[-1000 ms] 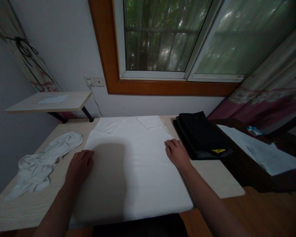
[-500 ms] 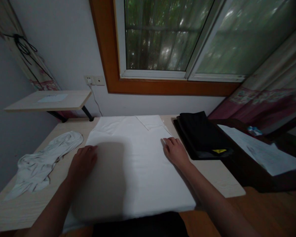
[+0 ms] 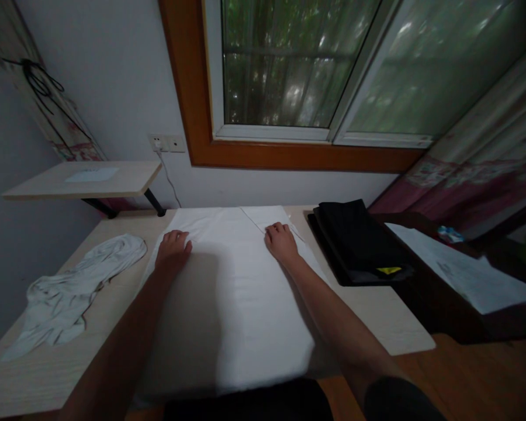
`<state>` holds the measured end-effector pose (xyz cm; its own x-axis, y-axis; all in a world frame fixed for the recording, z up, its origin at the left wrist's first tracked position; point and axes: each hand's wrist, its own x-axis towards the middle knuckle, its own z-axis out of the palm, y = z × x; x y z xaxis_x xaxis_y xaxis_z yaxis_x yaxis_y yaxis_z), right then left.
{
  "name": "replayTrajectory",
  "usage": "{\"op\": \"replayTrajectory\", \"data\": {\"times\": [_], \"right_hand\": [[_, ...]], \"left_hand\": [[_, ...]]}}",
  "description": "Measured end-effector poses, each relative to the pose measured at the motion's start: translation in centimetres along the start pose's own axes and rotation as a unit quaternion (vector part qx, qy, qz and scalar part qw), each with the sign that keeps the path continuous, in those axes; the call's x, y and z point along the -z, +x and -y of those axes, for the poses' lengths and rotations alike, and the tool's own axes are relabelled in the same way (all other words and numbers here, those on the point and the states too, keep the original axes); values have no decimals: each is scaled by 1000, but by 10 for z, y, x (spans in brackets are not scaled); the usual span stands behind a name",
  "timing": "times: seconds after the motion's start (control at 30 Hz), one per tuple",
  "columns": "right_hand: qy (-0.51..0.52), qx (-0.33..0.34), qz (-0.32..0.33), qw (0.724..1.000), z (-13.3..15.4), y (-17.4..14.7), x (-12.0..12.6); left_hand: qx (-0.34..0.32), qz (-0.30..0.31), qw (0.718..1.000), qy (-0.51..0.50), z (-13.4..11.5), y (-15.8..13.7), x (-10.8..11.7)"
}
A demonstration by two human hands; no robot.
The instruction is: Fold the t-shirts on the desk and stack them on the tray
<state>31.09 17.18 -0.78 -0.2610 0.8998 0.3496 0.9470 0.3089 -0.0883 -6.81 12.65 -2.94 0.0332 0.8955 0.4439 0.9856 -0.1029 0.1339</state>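
Note:
A white garment (image 3: 245,304), seemingly a shirt, is spread flat over the table and reaches its front edge. Diagonal fold or seam lines run across its far part. My left hand (image 3: 173,248) rests on the garment's far left part, palm down, fingers a little bent and apart from the thumb. On the far right part, beside a diagonal line, my right hand (image 3: 281,241) lies palm down with its fingers lightly curved on the fabric. Neither hand shows cloth pinched in it, though the undersides of the fingers are hidden.
Left of the garment lies a crumpled white cloth (image 3: 79,292) on the pale wooden table (image 3: 390,318). A raised shelf (image 3: 134,181) stands at the back left. Folded black clothes (image 3: 355,240) are stacked at right. Beyond them a paper sheet (image 3: 456,263) lies on a dark surface.
Both hands have moved away from me and inward over the garment, from its side edges to its far part. The black stack and crumpled cloth have stayed in place.

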Motion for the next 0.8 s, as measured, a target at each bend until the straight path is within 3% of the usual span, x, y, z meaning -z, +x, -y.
{"op": "replayTrajectory", "data": {"times": [0.2,0.8], "right_hand": [[-5,-6,2,1000,-2,-6,-4],[1,-9,-3,1000,-1,-31,4]], "left_hand": [[-25,1,1000,6,7,-10,0],[-20,24,999,27,-2,-31,18]]}}
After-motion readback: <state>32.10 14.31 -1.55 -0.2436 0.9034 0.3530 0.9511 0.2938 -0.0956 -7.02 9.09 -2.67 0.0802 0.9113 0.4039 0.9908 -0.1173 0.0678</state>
